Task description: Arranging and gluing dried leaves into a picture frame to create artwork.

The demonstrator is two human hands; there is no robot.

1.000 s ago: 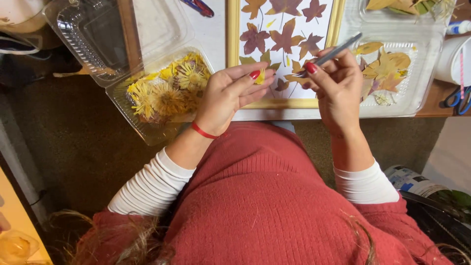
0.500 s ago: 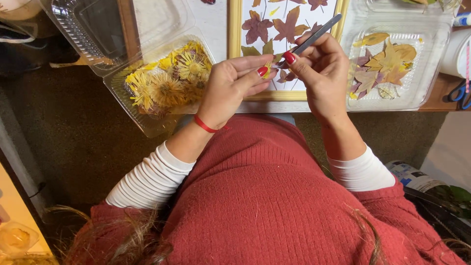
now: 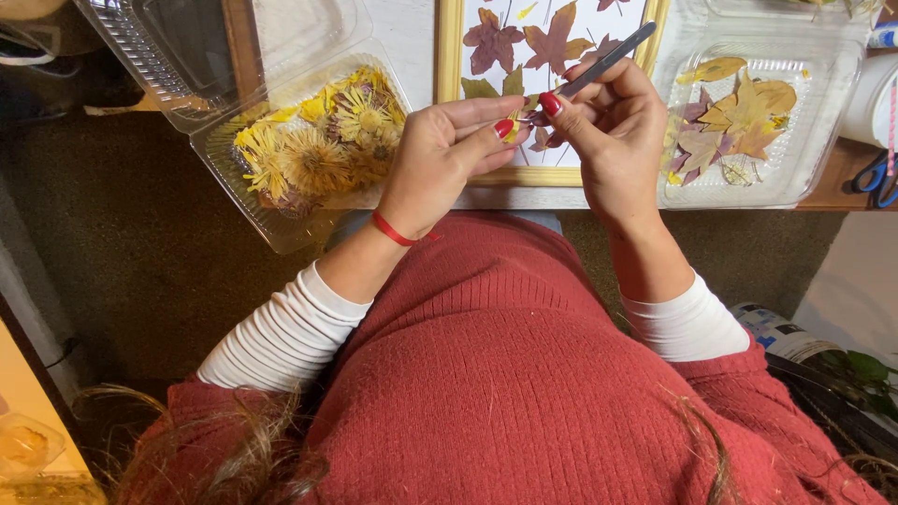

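My right hand [image 3: 613, 140] grips grey metal tweezers [image 3: 608, 60] that point down-left toward my left fingertips. My left hand [image 3: 440, 159] pinches a small yellow pressed petal [image 3: 514, 122] between thumb and fingers, right at the tweezer tips. Both hands hover over the near edge of a yellow wooden frame [image 3: 449, 65] holding a white sheet with pressed maroon and red leaves [image 3: 552, 42]. A red band circles my left wrist.
A clear plastic clamshell [image 3: 245, 201] with dried yellow flowers [image 3: 318, 150] lies left of the frame, overhanging the desk edge. On the right, a clear tray [image 3: 823, 112] holds pressed autumn leaves [image 3: 734, 122]. Blue-handled scissors [image 3: 879, 178] rest at the far right.
The view has shifted so the desk items sit higher in frame. Both hands have come closer together, and the tweezer tips now meet the petal in my left fingers.
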